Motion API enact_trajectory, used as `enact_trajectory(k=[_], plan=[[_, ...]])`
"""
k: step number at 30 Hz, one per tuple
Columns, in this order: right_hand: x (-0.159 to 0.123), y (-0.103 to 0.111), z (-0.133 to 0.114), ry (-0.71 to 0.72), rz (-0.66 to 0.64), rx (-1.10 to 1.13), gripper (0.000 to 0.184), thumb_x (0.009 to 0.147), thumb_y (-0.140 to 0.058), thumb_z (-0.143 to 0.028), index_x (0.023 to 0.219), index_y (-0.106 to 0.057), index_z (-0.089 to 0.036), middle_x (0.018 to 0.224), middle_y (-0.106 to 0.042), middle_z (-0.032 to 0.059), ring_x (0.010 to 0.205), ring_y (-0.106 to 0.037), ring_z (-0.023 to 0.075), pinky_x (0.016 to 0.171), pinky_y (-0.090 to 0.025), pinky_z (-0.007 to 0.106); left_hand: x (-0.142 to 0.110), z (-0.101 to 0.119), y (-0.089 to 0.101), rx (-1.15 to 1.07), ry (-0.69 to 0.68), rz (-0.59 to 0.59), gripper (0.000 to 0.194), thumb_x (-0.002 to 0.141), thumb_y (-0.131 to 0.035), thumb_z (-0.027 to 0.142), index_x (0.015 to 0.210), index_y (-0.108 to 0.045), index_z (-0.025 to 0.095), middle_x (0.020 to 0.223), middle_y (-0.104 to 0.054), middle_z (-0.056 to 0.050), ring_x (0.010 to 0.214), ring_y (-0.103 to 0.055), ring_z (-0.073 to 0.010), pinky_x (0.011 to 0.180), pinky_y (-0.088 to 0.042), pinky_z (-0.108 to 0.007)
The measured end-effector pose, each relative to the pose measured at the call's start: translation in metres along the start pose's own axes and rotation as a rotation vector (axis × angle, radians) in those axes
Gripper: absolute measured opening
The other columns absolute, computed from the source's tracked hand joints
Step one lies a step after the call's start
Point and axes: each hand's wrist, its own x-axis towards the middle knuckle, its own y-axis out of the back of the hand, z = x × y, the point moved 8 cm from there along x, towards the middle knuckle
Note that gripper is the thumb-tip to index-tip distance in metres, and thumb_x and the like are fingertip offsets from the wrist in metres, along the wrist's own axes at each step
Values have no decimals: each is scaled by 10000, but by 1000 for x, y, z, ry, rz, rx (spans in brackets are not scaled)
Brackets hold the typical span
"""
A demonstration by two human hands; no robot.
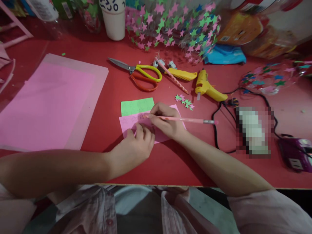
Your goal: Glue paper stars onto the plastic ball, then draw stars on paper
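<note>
A pink pencil (187, 119) is pinched in my right hand (168, 121), its tip touching a small pink paper (123, 126) where star outlines are drawn. My left hand (134, 143) rests on the lower part of that paper with bent, slightly spread fingers, pressing it to the table. Behind the pink sheet, partly covered by it, lies a green paper (136, 104) with faint drawn lines. Several small cut stars (186, 102) in pink and green lie just beyond my right hand.
Scissors (143, 73), another pencil (174, 78), a yellow cutter (182, 74) and a yellow glue gun (206, 86) lie behind the papers. Large pink sheets (53, 100) are at left. A black cord (214, 130) loops at right near a purple power box (296, 154). Star-covered plastic (170, 26) stands behind.
</note>
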Motion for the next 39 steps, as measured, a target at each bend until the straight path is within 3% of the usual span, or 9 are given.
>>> enact_trajectory(k=[4, 7, 12, 20, 31, 39], plan=[[3, 7, 10, -146, 52, 208, 218, 900, -482, -338, 719, -458, -219, 486, -481, -72, 403, -409, 68, 422, -325, 215, -1, -2, 1, 10, -7, -11, 338, 844, -394, 16, 1054, -654, -33, 997, -689, -222, 889, -696, -288, 674, -576, -318], [4, 8, 12, -190, 42, 214, 148, 849, -531, -270, 730, -462, -215, 486, -490, -79, 394, -405, 64, 405, -309, 211, -2, -4, 1, -22, 6, 23, 348, 850, -383, 17, 1066, -650, -41, 1047, -685, -252, 938, -694, -301, 737, -576, -337], [2, 2, 1, -77, -52, 90, 90, 713, -598, -157, 720, -513, -187, 611, -507, -59, 532, -437, 62, 481, -329, 206, -3, -2, -2, -58, 15, 37, 335, 865, -384, 35, 1063, -650, -17, 1122, -669, -280, 1034, -671, -351, 658, -577, -318], [4, 2, 3, 17, -68, -62, 110, 731, -548, -153, 660, -475, -193, 585, -471, -61, 536, -399, 63, 497, -304, 215, -3, 2, -5, -46, 16, 39, 382, 868, -390, 46, 1169, -605, -50, 1144, -654, -294, 1041, -664, -362, 681, -585, -348], [4, 0, 3, 15, -96, -92, 144, 728, -565, -157, 640, -457, -195, 580, -464, -63, 528, -391, 59, 488, -299, 211, -3, 3, -5, -31, 8, 46, 377, 861, -419, 55, 1169, -609, -53, 1145, -648, -306, 1021, -670, -371, 671, -586, -352], [5, 4, 7, -18, 8, -107, 169, 764, -588, -239, 656, -464, -199, 558, -461, -65, 518, -384, 65, 479, -286, 221, -2, 3, -4, -32, -2, 25, 388, 854, -401, 46, 1165, -613, -46, 1115, -672, -279, 1025, -671, -360, 672, -588, -349]])
